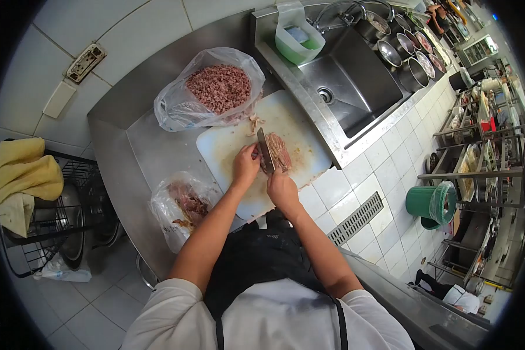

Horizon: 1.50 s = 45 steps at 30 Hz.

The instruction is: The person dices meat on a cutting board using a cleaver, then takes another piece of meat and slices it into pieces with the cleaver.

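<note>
My right hand (283, 189) is wrapped around the handle of a knife (263, 147), its blade pointing away from me. The blade lies along the left side of a piece of sliced meat (280, 153) on a white cutting board (224, 149). Just left of the blade, my left hand (247, 165) has its fingers curled against the meat's edge; the fingertips are partly hidden. Small scraps of meat (255, 123) lie beyond the knife tip. A clear plastic bag (172, 108) filled with diced meat (219, 87) sits at the board's far left edge.
Another plastic bag with meat (186, 201) lies left of my forearm. A steel sink (356, 93) adjoins the counter, with a green-and-white container (299, 44) and several metal pots (413, 74) around it. Rightward are a green bin (424, 201), shelves and other people.
</note>
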Available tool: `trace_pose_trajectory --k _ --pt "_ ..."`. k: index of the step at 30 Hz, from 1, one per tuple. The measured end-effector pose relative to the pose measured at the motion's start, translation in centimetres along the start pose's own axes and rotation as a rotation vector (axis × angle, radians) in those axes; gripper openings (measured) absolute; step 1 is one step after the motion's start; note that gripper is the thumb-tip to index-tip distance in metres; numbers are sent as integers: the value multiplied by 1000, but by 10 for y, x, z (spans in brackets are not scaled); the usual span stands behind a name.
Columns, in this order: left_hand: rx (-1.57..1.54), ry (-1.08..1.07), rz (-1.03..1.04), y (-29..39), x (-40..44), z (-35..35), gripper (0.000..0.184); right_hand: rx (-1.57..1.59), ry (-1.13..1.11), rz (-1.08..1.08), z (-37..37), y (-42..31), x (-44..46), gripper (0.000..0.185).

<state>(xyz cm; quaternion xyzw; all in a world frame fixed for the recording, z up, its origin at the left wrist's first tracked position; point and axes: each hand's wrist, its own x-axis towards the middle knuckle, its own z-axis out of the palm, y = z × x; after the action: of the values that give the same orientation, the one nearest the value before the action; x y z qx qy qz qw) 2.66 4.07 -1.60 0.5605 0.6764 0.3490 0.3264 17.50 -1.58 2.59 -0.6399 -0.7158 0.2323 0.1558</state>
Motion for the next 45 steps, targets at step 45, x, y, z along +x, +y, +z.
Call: trace_pose_trajectory --k 45 --pt "-179 101 -126 -34 -5 33 21 -118 -192 11 -54 19 -75 21"
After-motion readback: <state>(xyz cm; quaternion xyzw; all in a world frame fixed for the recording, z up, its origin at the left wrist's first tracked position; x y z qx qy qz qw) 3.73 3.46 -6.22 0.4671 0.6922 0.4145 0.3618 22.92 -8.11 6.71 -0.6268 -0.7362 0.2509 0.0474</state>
